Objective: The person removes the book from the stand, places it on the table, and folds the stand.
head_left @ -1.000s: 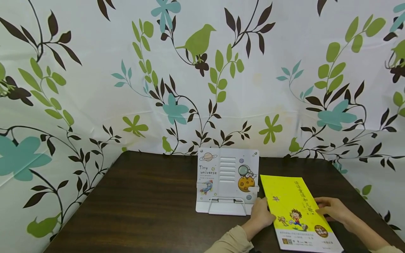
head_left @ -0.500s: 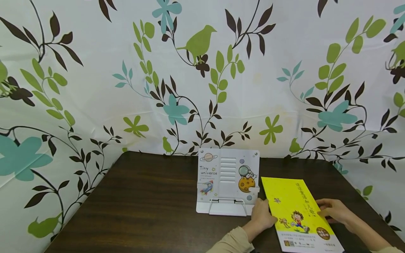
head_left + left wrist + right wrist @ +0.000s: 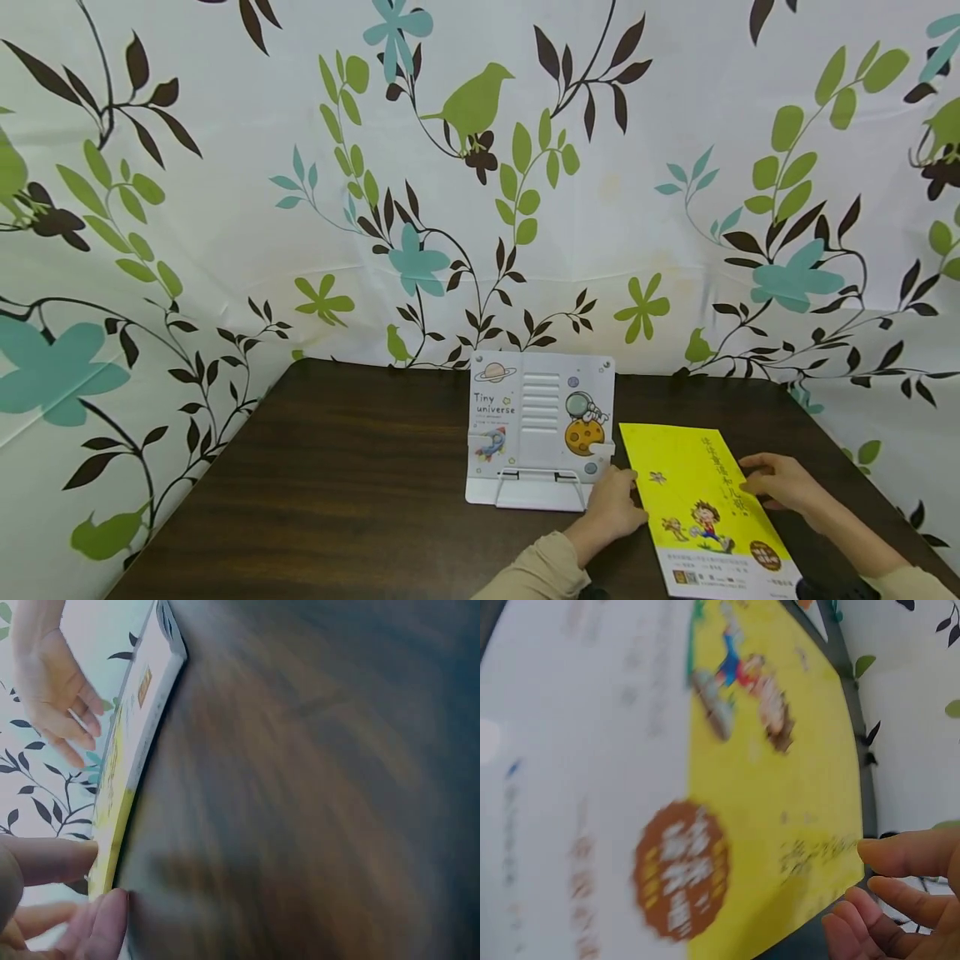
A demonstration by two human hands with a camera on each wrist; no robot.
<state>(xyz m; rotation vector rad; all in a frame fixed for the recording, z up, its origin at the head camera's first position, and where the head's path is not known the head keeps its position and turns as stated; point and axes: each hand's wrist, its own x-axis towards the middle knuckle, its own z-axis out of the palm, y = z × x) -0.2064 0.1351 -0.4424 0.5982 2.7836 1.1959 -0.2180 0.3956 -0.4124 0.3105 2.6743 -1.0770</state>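
Note:
A yellow and white children's book (image 3: pixel 697 492) lies flat on the dark table, front cover up, with a running cartoon child on it. My left hand (image 3: pixel 617 502) is at its left long edge; in the left wrist view the thumb (image 3: pixel 71 859) and fingertips (image 3: pixel 112 915) are at the spine, apart from each other. Beside the opposite edge is my right hand (image 3: pixel 783 483), its fingers loosely extended. The right wrist view has the right thumb (image 3: pixel 900 853) at the cover's edge, with a gap to the other fingers.
A white bookstand (image 3: pixel 540 429) with space pictures stands upright behind my left hand, its wire rest folded out in front. The dark wood table (image 3: pixel 337 475) backs onto a leaf-and-bird patterned cloth (image 3: pixel 247 167). Black wrist gear (image 3: pixel 836 575) shows under the right forearm.
My left hand has drawn slightly left, its fingertips coming back off the cover to the edge. The right hand has shifted up and a little left. The book stays nearly in place.

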